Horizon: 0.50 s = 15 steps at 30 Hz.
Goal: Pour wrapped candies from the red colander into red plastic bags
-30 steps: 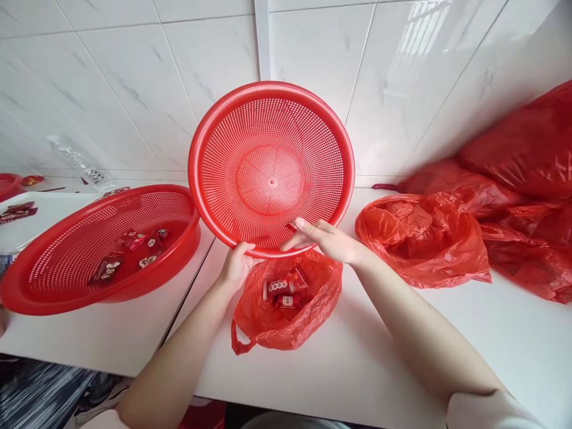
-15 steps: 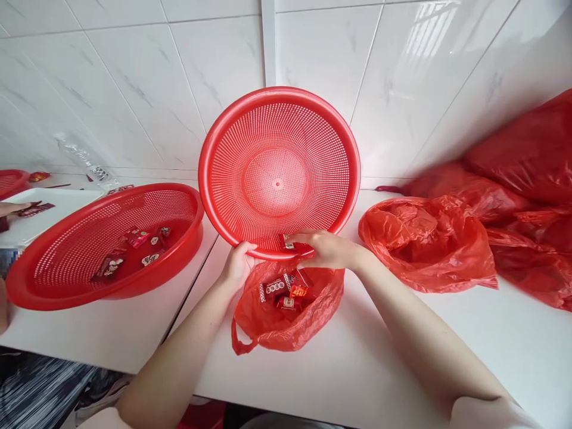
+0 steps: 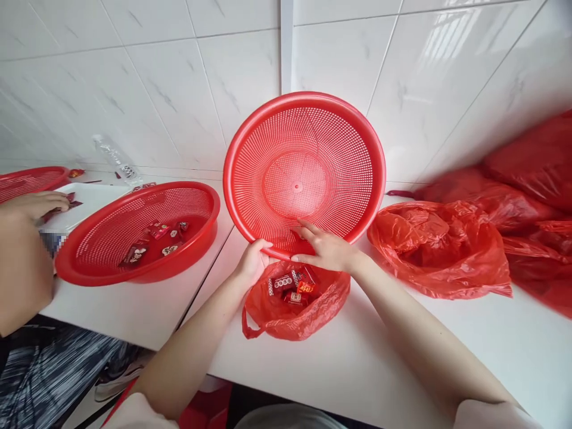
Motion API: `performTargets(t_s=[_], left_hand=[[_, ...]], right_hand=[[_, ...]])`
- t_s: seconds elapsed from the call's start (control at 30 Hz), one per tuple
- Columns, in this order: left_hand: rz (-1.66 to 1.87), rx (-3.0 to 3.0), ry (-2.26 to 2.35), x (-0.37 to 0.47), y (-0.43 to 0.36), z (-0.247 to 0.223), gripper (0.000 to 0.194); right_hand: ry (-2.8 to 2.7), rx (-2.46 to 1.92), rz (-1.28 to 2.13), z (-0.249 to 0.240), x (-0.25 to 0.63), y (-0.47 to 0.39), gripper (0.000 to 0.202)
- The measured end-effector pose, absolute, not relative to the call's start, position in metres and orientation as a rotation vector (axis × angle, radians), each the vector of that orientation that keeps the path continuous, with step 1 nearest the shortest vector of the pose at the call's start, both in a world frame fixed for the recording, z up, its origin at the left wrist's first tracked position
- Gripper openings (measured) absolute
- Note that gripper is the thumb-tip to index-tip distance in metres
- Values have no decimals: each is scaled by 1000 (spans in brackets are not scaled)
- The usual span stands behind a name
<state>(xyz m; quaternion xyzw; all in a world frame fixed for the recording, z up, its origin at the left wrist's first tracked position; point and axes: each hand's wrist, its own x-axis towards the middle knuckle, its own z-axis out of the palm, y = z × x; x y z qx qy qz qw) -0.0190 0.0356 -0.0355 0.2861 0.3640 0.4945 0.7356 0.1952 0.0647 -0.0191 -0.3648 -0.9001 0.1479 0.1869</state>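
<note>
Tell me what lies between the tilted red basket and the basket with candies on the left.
Head view: only bare white tabletop and the seam between two tables separate the tilted basket from the left basket.

At frame centre a basket (image 3: 308,173) stands tilted on its rim against the wall, above a small bag (image 3: 295,304) of sweets (image 3: 290,285). Left of it a second basket (image 3: 138,232) lies on the table (image 3: 357,357) (sweets inside). Larger bags (image 3: 440,247) fill the right side.

hands (image 3: 290,256) tilt red basket (image 3: 304,170) over candy bag (image 3: 295,304).
</note>
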Motion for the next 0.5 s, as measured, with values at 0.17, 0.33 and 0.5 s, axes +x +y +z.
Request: performTargets(t_s=[0.17, 0.33, 0.5], left_hand=[[1098, 586, 800, -18, 35, -38, 24], [1179, 546, 869, -25, 43, -38, 9], [1236, 580, 847, -27, 48, -39, 18]], right_hand=[[-2577, -843, 503, -15, 196, 62, 43], [-2337, -708, 702, 0, 201, 57, 21], [-2132, -801, 947, 13, 203, 48, 24]])
